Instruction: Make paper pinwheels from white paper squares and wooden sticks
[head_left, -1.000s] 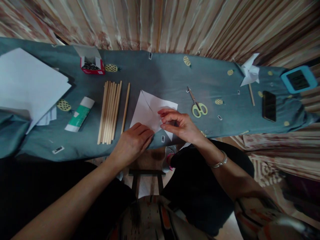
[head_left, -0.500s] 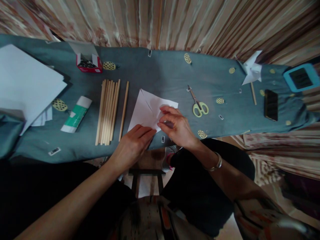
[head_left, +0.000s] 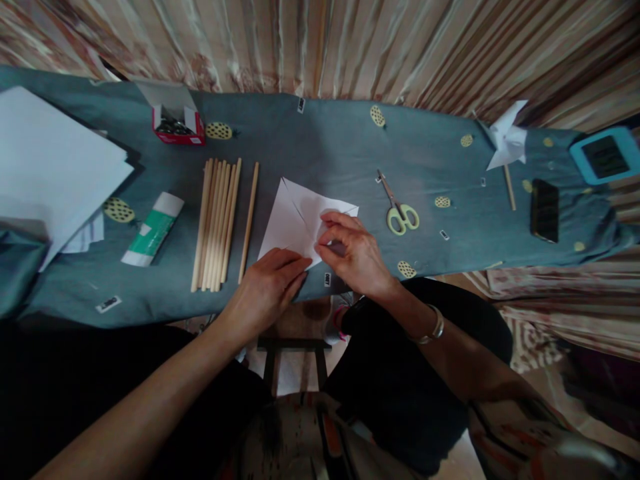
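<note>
A white square sheet of paper lies on the cloth in front of me, with a dark slit running in from its far corner. My left hand is at the near edge, its fingers together and closed on the paper there. Over the right part of the sheet, my right hand pinches a bit of the paper near the middle; the fingers hide the exact spot. Scissors with pale green handles lie to the right. On the left, a single wooden stick lies beside a row of several wooden sticks.
Farther left are a green-and-white glue stick, an opened red box of small dark items and a paper stack. At the right lie a paper pinwheel on a stick, a phone and a blue-framed device.
Hands and paper hold almost the same pose. The left fingers have shifted very slightly along the near edge, and the view has moved a little.
</note>
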Action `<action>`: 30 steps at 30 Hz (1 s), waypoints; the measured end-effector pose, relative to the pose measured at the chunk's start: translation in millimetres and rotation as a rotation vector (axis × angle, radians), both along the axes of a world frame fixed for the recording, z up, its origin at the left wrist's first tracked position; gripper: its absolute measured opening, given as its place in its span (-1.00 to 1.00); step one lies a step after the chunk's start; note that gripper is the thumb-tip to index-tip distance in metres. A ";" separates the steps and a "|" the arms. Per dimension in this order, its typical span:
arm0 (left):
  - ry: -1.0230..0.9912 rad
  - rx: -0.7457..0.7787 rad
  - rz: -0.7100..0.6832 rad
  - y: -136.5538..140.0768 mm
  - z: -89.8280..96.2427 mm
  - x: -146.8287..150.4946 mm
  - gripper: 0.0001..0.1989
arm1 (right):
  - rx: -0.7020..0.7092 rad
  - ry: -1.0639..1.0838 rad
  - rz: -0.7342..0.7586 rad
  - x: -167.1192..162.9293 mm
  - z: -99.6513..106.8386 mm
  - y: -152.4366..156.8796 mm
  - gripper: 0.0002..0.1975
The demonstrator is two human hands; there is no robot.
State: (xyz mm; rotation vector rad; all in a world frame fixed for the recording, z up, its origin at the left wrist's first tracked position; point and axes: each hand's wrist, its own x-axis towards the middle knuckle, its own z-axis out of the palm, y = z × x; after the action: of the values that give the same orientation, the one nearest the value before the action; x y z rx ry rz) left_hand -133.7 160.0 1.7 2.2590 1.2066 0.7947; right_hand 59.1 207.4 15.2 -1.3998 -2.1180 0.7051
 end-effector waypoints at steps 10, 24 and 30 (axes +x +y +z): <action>-0.004 -0.019 -0.022 2.1 1.0 -1.7 -0.75 | 0.013 -0.008 0.009 -0.2 0.7 -1.7 -0.92; -0.007 -0.034 -0.049 4.4 -0.4 -2.4 -0.75 | 0.050 -0.050 0.018 -0.3 2.1 -5.5 -0.92; 0.002 -0.037 -0.046 4.5 1.5 -2.0 -0.75 | 0.096 -0.094 0.035 -0.5 3.8 -7.9 -0.93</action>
State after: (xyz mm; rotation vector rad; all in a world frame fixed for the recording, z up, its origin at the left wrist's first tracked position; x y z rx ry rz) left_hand -135.7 164.5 3.2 2.2502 1.1562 0.7469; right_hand 58.6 199.4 19.0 -1.3718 -2.2229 0.5524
